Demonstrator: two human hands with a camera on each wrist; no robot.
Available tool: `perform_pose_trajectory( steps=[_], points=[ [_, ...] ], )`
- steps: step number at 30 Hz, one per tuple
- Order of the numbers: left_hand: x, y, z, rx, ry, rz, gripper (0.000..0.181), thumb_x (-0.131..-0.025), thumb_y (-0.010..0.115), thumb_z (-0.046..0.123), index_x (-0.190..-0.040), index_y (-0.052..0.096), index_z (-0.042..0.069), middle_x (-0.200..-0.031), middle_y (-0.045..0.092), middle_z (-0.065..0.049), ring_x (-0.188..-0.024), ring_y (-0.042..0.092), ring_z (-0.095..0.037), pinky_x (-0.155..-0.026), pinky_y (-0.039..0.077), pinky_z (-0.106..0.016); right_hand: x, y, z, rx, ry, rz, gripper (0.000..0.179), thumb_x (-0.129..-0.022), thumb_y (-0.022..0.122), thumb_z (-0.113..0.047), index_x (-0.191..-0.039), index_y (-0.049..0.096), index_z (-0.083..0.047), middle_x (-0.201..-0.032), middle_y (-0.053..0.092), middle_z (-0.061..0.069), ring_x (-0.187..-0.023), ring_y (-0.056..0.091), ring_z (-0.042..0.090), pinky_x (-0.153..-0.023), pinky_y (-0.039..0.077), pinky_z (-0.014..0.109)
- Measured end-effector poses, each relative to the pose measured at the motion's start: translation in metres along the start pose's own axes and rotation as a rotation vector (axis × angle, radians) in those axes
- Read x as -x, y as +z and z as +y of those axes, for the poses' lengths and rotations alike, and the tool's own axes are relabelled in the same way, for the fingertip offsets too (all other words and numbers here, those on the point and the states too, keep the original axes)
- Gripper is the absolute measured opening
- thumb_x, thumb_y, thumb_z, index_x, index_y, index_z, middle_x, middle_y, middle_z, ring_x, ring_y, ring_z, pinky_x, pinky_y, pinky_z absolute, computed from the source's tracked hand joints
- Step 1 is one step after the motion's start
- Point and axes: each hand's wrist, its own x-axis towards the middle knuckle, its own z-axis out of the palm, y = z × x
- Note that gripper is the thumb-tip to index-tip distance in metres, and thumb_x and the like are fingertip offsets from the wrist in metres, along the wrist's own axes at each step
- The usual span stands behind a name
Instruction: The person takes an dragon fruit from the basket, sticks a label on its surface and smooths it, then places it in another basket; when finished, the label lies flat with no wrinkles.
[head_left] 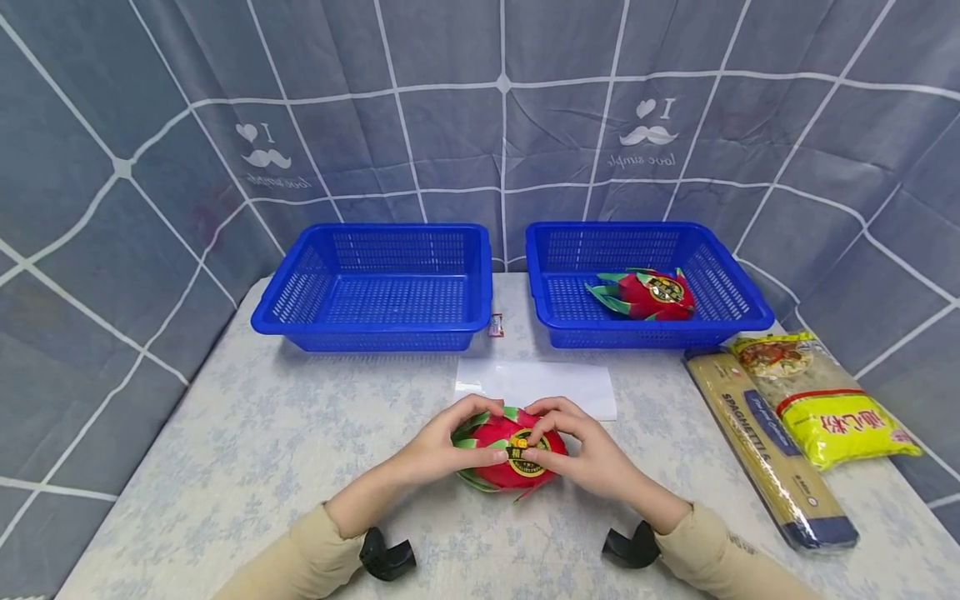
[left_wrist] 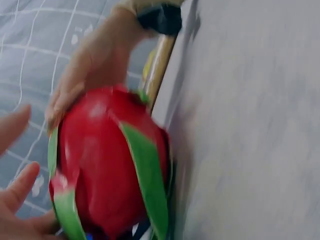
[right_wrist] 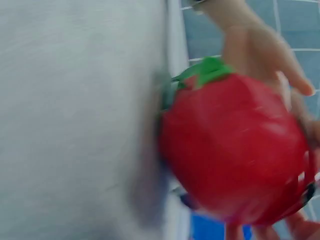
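Note:
A red dragon fruit (head_left: 495, 475) with green scales and a round black-and-gold label (head_left: 531, 468) lies on the table, close to the person. The left hand (head_left: 438, 442) holds its left side, fingers curved over the top and thumb on the front by the label. From the other side the right hand (head_left: 592, 454) grips it, with thumb and fingertips at the label. In the left wrist view the red skin of the dragon fruit (left_wrist: 100, 150) fills the middle. The right wrist view shows the same dragon fruit (right_wrist: 235, 150) large, its underside near the tabletop.
Two blue baskets stand at the back: a left basket (head_left: 371, 337) and a right basket (head_left: 600, 337) holding another dragon fruit (head_left: 652, 296). Between them lies a small wrapped packet (head_left: 496, 325). White paper (head_left: 555, 387) lies behind the hands. Spaghetti (head_left: 772, 450) and a yellow pasta bag (head_left: 832, 425) lie right.

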Motion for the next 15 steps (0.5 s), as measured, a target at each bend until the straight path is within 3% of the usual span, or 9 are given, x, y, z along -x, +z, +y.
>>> perform_pose_trajectory(
  steps=[5,8,11,15],
  points=[
    [0.001,0.011,-0.002,0.043,0.035,0.036,0.020,-0.079,0.075,0.011,-0.095,0.064,0.006,-0.140,0.043,-0.017,-0.130,0.037,-0.028,-0.104,0.027,-0.051,0.008,0.003,0.010,-0.148,-0.013,-0.048,0.016,-0.086,0.067,-0.005,-0.097,0.065,-0.017,-0.131,0.046,0.010,-0.118,0.044,0.021,-0.084,0.047,0.028],
    [0.001,0.015,-0.005,0.023,0.061,0.016,0.013,-0.083,0.070,0.011,-0.094,0.067,0.005,-0.143,0.038,-0.016,-0.133,0.031,-0.032,-0.104,0.023,-0.059,0.010,0.007,0.013,-0.230,-0.003,-0.053,0.016,-0.088,0.064,-0.002,-0.100,0.063,-0.013,-0.135,0.041,0.014,-0.121,0.042,0.021,-0.086,0.048,0.027],
    [0.001,0.019,-0.007,0.015,0.084,-0.001,0.014,-0.087,0.064,0.009,-0.099,0.069,0.004,-0.146,0.033,-0.016,-0.133,0.028,-0.035,-0.100,0.025,-0.063,0.010,0.011,0.015,-0.240,-0.002,-0.045,0.017,-0.090,0.061,-0.003,-0.102,0.061,-0.014,-0.138,0.038,0.013,-0.124,0.039,0.025,-0.092,0.045,0.029],
    [0.000,0.025,-0.008,0.016,0.088,0.046,0.012,-0.087,0.065,0.011,-0.098,0.070,0.006,-0.145,0.033,-0.016,-0.132,0.030,-0.034,-0.099,0.030,-0.059,0.011,0.017,0.017,-0.218,-0.002,-0.016,0.021,-0.091,0.059,-0.002,-0.107,0.061,-0.015,-0.138,0.038,0.009,-0.126,0.036,0.030,-0.092,0.045,0.028]
  ],
)
